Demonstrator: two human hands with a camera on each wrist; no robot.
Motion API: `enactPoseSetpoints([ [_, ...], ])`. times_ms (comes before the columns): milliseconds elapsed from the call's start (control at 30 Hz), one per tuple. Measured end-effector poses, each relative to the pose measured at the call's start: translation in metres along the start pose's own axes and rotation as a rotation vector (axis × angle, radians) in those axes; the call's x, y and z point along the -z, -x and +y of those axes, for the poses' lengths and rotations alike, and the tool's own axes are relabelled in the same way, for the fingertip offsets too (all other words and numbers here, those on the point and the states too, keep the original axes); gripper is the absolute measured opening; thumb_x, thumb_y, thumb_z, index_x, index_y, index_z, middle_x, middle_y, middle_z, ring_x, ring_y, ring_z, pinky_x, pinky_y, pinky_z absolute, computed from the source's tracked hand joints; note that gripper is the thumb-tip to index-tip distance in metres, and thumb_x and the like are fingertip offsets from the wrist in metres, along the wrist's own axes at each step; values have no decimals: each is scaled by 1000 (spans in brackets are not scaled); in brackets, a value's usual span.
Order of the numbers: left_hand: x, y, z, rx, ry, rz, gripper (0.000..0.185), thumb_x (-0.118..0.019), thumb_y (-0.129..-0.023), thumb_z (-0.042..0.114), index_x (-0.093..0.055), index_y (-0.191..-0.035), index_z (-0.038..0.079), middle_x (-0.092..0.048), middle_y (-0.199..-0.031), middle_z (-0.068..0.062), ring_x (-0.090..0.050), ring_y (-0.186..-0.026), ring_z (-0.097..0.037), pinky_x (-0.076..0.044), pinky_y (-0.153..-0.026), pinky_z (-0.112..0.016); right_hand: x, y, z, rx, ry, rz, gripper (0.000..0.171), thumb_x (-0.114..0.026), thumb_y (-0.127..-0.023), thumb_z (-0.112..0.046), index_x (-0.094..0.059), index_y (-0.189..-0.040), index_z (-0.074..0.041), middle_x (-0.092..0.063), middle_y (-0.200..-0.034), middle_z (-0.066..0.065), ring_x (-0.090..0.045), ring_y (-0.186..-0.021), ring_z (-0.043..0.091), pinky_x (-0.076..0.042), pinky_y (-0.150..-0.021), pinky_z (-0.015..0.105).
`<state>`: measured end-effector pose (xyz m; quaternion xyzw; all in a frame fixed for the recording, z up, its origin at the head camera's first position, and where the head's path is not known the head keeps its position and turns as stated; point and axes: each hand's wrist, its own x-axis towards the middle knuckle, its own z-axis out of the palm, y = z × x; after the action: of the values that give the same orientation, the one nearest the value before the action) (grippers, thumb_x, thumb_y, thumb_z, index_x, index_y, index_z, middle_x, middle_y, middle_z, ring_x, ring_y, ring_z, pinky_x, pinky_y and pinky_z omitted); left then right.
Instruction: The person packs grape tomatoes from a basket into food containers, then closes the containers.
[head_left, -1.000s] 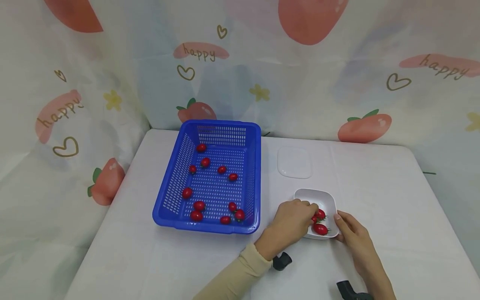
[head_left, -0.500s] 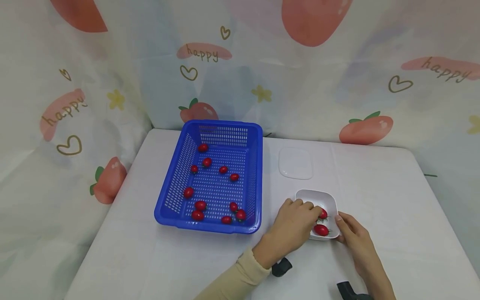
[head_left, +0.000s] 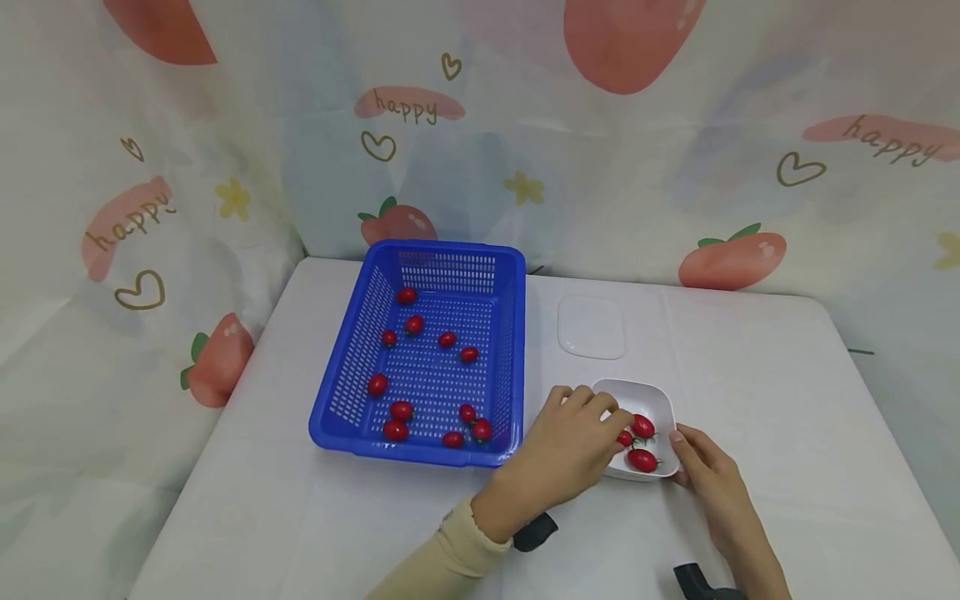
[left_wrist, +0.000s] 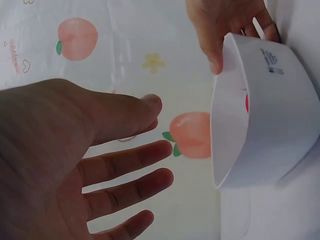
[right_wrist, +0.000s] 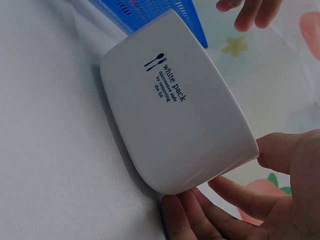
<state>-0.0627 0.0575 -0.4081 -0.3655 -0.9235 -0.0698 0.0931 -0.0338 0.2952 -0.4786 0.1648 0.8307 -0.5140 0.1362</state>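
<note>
Over the white bowl [right_wrist: 165,130], the left hand [head_left: 562,454] has loose, spread fingers and looks empty, though one finger is partly hidden. The right hand [head_left: 712,479] grips the bowl's side, likely to steady it, with red tomatoes [head_left: 642,460] inside.

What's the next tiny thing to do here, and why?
Maybe move the left hand's grip to the blue basket for its nearest tomato: that grip looks empty, several tomatoes lie there, and the right hand's grip holds the white bowl.
</note>
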Motion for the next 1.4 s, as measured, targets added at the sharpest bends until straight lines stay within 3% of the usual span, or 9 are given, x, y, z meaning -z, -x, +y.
enactPoseSetpoints([
  [167,14,9,-14,12,27,-32,37,-63,-103,44,-64,-137,31,-67,-135,7,-60,-126,-15,-49,-108,-38,0,0,-1,-18,5,-6,72,-41,-110,-51,-31,-159,2,-38,-160,29,-50,-94,-15,-49,-81,5],
  [400,37,21,-38,5,199,-74,40,-67,-102,42,-63,-139,29,-66,-139,6,-59,-132,-16,-46,-113,-40,0,1,-1,-32,7,-6,73,-41,-110,-52,-31,-160,1,-37,-161,29,-49,-94,-15,-49,-80,4],
  [633,52,28,-66,9,353,-39,36,-68,-102,36,-65,-136,27,-68,-136,7,-60,-130,-14,-46,-111,-39,1,1,-2,-37,3,-3,73,-41,-110,-52,-31,-160,1,-37,-161,28,-49,-94,-15,-49,-81,4],
  [800,58,28,-87,54,456,-12,32,-69,-102,32,-68,-133,25,-69,-136,5,-61,-129,-16,-50,-109,-39,1,1,-1,-40,4,0,73,-41,-110,-52,-31,-160,0,-38,-160,27,-49,-95,-13,-50,-81,5],
  [967,60,29,-107,130,546,16,32,-70,-101,27,-68,-133,23,-69,-135,2,-61,-131,-19,-51,-110,-42,1,-1,0,-48,-5,-10,74,-41,-110,-52,-30,-160,0,-37,-162,27,-49,-95,-15,-50,-82,6],
  [1200,50,29,-140,311,777,16,36,-69,-102,25,-65,-137,18,-66,-137,-3,-60,-125,-24,-52,-107,-47,1,-1,0,-31,11,-5,72,-41,-110,-51,-31,-159,2,-37,-161,29,-50,-94,-15,-50,-81,5],
  [1400,39,30,-170,470,877,27,39,-69,-102,23,-62,-140,15,-64,-143,-8,-61,-132,-34,-51,-110,-53,1,-2,1,-34,27,-3,73,-41,-110,-51,-30,-160,2,-36,-162,29,-49,-94,-17,-49,-81,4],
])
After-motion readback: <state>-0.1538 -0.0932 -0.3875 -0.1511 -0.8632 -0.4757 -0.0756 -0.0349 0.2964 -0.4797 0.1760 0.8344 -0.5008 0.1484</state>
